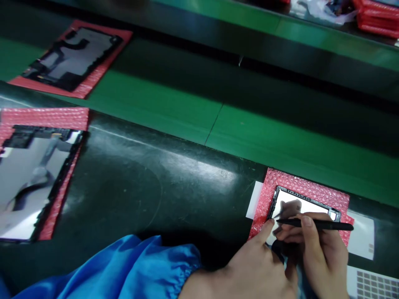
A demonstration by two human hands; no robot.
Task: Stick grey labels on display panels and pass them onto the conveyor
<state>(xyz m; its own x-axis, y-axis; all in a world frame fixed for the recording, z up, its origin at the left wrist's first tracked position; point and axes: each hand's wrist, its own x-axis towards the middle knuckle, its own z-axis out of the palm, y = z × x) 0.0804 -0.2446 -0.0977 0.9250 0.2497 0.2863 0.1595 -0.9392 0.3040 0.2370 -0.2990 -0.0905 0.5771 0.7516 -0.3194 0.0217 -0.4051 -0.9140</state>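
Observation:
A device panel point(304, 202) with a black frame and a bright reflective surface lies on pink bubble wrap point(311, 182) at the right. My right hand point(324, 249) grips a slim black pointed tool point(333, 225), its tip towards the panel's left part; whether it is a pen or tweezers I cannot tell. My left hand point(258, 261) stretches its index finger to the panel's left edge, the fingertip near the tool's point. Its other fingers are partly hidden below. A dark reflection shows on the panel's surface.
Another panel point(34, 178) with flex cables rests on pink bubble wrap at the left. A similar panel point(77, 54) lies on the green surface point(174, 112) beyond. White sheets point(363, 238) with small grey squares are at the right. Red bubble-wrap packs point(378, 18) sit on a shelf.

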